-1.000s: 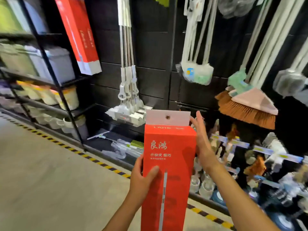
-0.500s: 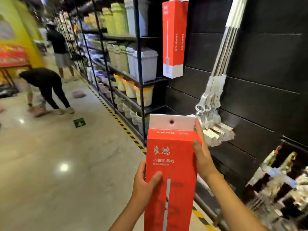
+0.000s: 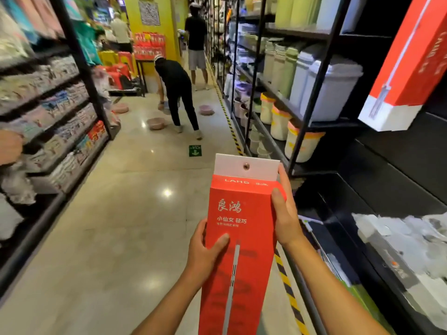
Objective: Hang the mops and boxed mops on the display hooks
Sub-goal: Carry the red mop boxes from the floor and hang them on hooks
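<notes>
At lower centre the red boxed mop [image 3: 239, 238] stands upright, its long axis running up the frame. The left hand [image 3: 205, 252] grips its left edge, thumb across the front. The right hand [image 3: 285, 221] holds the right edge higher up. The white hang tab [image 3: 246, 166] points upward. A hung box [image 3: 406, 68] and the dark display wall [image 3: 399, 153] lie to the upper right, nearer the right hand. No free hook shows.

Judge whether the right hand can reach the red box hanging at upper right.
Probably not yet: the right hand grips the held boxed mop. Nothing blocks the way to the hanging box, though it sits well above.
</notes>
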{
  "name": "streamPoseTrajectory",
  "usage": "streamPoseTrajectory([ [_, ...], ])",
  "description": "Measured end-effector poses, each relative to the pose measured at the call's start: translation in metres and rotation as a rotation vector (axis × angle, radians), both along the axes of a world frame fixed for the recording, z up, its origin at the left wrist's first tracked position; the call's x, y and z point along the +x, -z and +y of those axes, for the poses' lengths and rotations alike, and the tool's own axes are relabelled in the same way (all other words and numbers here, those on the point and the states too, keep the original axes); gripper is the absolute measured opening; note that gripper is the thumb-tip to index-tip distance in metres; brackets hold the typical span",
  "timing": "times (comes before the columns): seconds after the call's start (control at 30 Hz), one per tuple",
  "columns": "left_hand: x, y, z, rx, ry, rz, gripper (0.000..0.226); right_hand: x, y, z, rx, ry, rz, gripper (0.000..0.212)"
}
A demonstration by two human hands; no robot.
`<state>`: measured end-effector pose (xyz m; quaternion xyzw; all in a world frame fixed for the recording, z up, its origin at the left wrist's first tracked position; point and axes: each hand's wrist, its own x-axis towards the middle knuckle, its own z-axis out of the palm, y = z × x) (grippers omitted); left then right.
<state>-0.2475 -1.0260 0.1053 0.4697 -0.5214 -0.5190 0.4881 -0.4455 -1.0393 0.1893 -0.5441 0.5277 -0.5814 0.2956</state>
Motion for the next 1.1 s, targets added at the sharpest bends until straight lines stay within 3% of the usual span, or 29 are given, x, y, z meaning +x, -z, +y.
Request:
streamPoseTrajectory([
  [0.17,0.000,0.013,-0.099,-0.005,-0.038,0.013,0.081,0.002,0.008,-0.105,-0.018,-0.044,0.013,0.086],
  [0.3,-0.019,0.013,-0.182,-0.018,0.044,-0.008,0.081,-0.016,0.005,-0.171,-0.003,-0.009,-0.003,0.072],
  [0.57,-0.101,-0.003,-0.312,-0.061,0.389,-0.058,0.099,-0.100,-0.011,-0.243,-0.029,0.225,0.023,0.096],
  [0.7,-0.167,-0.014,-0.371,-0.073,0.517,-0.028,0.085,-0.159,-0.022,-0.275,-0.064,0.330,0.009,0.095],
  [0.87,-0.270,-0.041,-0.439,-0.132,0.554,0.013,0.073,-0.251,-0.045,-0.321,-0.142,0.416,0.017,0.068],
  [1.1,-0.387,-0.100,-0.514,-0.222,0.597,0.092,0.071,-0.354,-0.112,-0.388,-0.239,0.476,0.127,0.076],
])
